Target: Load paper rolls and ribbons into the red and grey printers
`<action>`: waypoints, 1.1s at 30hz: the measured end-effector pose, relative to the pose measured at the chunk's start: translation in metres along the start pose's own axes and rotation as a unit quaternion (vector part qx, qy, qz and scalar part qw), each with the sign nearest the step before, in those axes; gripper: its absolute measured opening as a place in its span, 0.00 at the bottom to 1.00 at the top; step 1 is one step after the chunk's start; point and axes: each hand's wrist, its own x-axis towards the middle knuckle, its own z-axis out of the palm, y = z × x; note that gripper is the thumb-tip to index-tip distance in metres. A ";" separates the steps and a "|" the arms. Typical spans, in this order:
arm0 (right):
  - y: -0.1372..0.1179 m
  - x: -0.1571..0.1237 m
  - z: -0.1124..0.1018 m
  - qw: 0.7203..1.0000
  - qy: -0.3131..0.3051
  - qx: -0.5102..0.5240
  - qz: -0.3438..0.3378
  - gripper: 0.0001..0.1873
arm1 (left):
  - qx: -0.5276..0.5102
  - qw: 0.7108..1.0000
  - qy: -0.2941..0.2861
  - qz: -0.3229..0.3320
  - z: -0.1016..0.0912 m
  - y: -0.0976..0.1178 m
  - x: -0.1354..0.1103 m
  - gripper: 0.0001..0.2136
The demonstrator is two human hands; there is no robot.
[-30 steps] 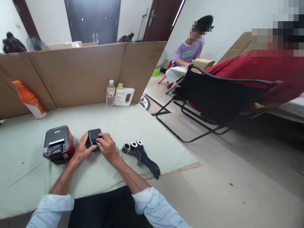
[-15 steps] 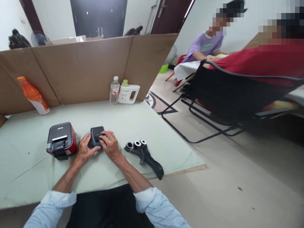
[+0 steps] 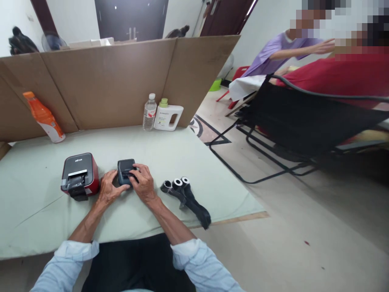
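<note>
A small black box-shaped device point(image 3: 125, 165) with a dark slot across its top lies on the green-covered table. My left hand point(image 3: 108, 190) rests at its left side, fingers and thumb spread, the thumb tip close to its near edge. Over its right part, my right hand point(image 3: 143, 182) has bent fingers on the top and right edge, gripping it. To the left stands a red and black label printer point(image 3: 79, 174) with a black strip hanging from its front. Several black ribbon rolls point(image 3: 185, 194) with white and dark cores lie right of my right hand.
A cardboard screen point(image 3: 118, 85) stands along the table's back. Before it are an orange bottle point(image 3: 45, 117), a clear water bottle point(image 3: 150, 112) and a white jug point(image 3: 168, 117). A black folding chair point(image 3: 316, 117) holds a person in red; another person in purple point(image 3: 273, 52) sits beyond.
The view has shifted slightly. My left fingers show a little more gap from the device; my right hand stays on it. The person in purple has stretched an arm to the right.
</note>
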 end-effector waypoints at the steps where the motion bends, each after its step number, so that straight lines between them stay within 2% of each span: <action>1: 0.000 0.000 0.000 1.000 0.004 -0.001 0.002 0.10 | -0.001 1.000 0.001 0.002 0.000 0.000 0.000 0.33; 7: 0.003 -0.004 0.003 0.999 0.000 0.001 0.034 0.12 | 0.001 1.000 0.011 0.005 0.001 0.003 0.000 0.32; 14: 0.006 -0.007 0.006 0.996 -0.014 0.022 0.091 0.27 | 0.001 1.000 -0.006 -0.002 -0.003 0.003 0.003 0.32; 24: 0.004 -0.005 0.005 0.993 -0.024 0.028 0.116 0.27 | -0.021 1.000 -0.014 -0.009 -0.010 0.011 0.002 0.31; 26: 0.005 -0.005 0.006 0.993 -0.022 0.031 0.115 0.27 | -0.034 0.999 -0.018 -0.015 -0.012 0.011 0.003 0.28; 28: 0.006 -0.005 0.007 0.993 -0.022 0.030 0.115 0.27 | -0.058 0.998 -0.020 -0.030 -0.015 0.011 0.007 0.20; 33: 0.008 -0.004 0.010 0.992 -0.028 0.032 0.121 0.26 | -0.068 0.990 -0.027 -0.124 -0.016 0.011 0.028 0.11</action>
